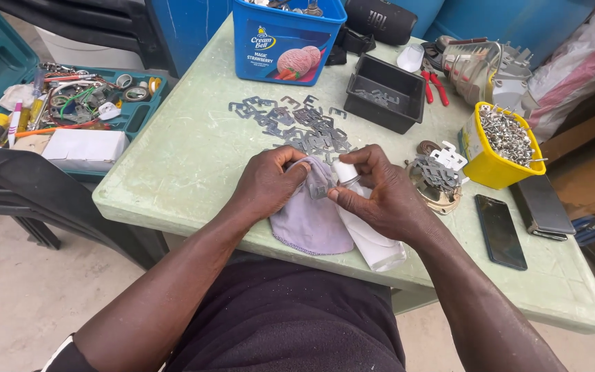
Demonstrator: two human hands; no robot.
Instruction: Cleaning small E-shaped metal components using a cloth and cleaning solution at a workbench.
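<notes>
**Small metal clip, soft cloth and spray bottle held together over the counter edge**

The left hand point(266, 184) pinches a soft, pale lilac cloth point(310, 224) around a small flat grey metal clip point(319, 184), its grip closed on both. The right hand point(380, 196) is wrapped around a white plastic spray bottle point(373, 241), thumb and forefinger up at the nozzle end, grip closed on it. All three sit just above the near edge of the pale green plastic counter point(187, 165).

The clip looks light, thin and stiff, with stamped edges that may be sharp, so it is best pinched by its flat faces through the cloth. The cloth is limp and drapes; it gives padding but lets a small part slip if held loosely. The bottle seems light and smooth, easiest held round its body.

A scatter of similar grey metal clips point(297, 120) lies further back on the counter, near a black rectangular plastic tray point(384, 93) and a yellow plastic tub of shiny metal parts point(500, 145).

Most of the clip is hidden by fingers and cloth, so its exact shape is unclear. The bottle's nozzle is covered by the right hand, and whether the bottle holds any liquid cannot be told.
</notes>
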